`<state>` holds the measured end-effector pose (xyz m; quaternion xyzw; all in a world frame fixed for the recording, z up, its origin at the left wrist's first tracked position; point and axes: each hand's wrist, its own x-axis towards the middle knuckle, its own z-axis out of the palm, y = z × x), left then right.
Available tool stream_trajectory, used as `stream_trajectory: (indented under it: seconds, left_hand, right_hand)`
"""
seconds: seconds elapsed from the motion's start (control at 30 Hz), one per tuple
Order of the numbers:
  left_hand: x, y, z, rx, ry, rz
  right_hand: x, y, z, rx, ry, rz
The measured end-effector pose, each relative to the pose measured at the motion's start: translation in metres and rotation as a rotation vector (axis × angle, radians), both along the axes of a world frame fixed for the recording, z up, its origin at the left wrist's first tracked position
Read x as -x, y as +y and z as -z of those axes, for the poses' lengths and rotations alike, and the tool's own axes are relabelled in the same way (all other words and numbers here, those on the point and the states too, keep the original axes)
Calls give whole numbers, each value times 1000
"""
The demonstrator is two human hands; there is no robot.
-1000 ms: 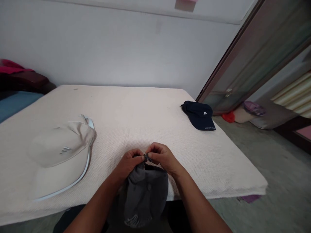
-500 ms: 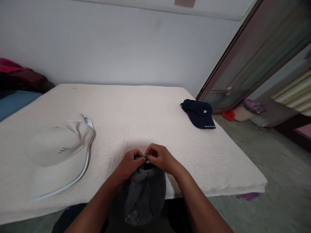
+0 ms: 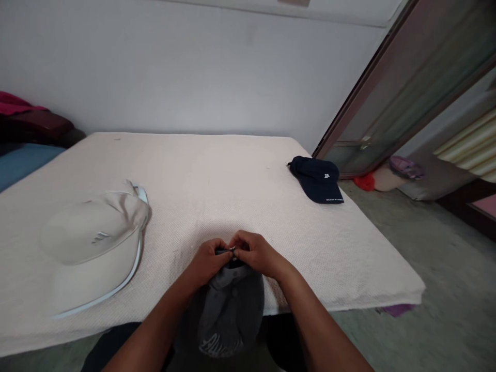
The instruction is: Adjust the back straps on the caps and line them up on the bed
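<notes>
A dark grey cap [image 3: 232, 315] with pale lettering hangs at the front edge of the bed, close to my body. My left hand [image 3: 209, 261] pinches one end of the cap's back strap. Against it, my right hand [image 3: 253, 253] grips the other end, thumb and fingers pressed together. Both hands meet at the strap's small fastener, which my fingers mostly cover. Below the strap, the cap's back opening shows as a dark gap.
A beige cap [image 3: 104, 243] with a light-blue brim edge lies at the left. A navy cap [image 3: 315, 178] rests at the right side of the bed [image 3: 201, 170]. Behind stands a white wall [image 3: 194, 72]; a dark-framed glass door [image 3: 372, 103] is at right.
My hands have drawn very slightly closer together at the strap's fastener. The cap stays in nearly the same place, and the view has shifted a little.
</notes>
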<state>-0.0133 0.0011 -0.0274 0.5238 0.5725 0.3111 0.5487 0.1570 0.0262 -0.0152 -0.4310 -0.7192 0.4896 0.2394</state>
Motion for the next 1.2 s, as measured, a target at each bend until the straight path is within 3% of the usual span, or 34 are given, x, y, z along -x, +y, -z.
stream_trajectory:
  seconds: [0.27, 0.5, 0.67, 0.9, 1.2]
  left_hand:
    - [1, 1, -7, 78, -175, -75]
    - [2, 0, -11, 91, -155, -102]
    - [4, 0, -7, 33, -131, -64]
    - [6, -2, -4, -92, -54, 1]
    - [2, -4, -4, -152, -73, -48]
  right_hand:
    - [-1, 6, 8, 103, 169, 38]
    - [0, 9, 10, 97, 178, 63]
    - [0, 8, 9, 98, 164, 37]
    - [1, 4, 8, -32, 21, -5]
    - [1, 4, 7, 1, 47, 30]
